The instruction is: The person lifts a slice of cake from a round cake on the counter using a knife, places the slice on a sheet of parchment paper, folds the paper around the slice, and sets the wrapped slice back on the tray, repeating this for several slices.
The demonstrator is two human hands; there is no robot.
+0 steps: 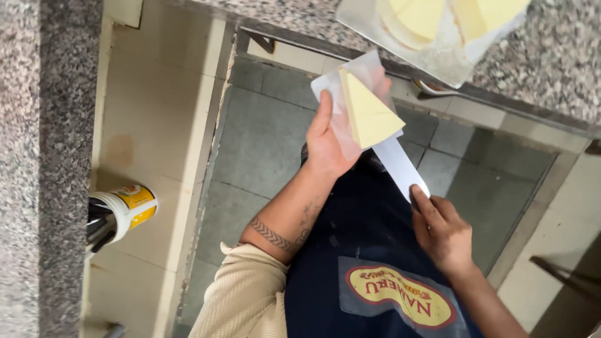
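Down below the desk edge [519, 75], over the tiled floor [263, 138]: left hand [325, 141] raised, fingers closed around a clear plastic sleeve [354, 94] with a pale yellow wedge [369, 116] inside, thumb pressed against the sleeve's near side, probably to keep the mouth open and the wedge from sliding out. Right hand [441, 228] lower down, pinched shut on the handle end of a broad white blade [400, 164], tip tucked beneath the wedge, apparently as a support or guide into the sleeve. Hands well apart, joined only through blade and wedge.

Up on the speckled granite desk, at the top of the view: a shiny metal tray [432, 59] overhanging the edge, with more pale yellow slabs [426, 15] resting on it, close at hand for the reach.

At the left, on the floor beside the granite upright: a white round container [122, 213] with a yellow and orange label band, dark utensil handles poking from its mouth.

On the dark apron [363, 250]: an oval patch in yellow and red, mid-chest.
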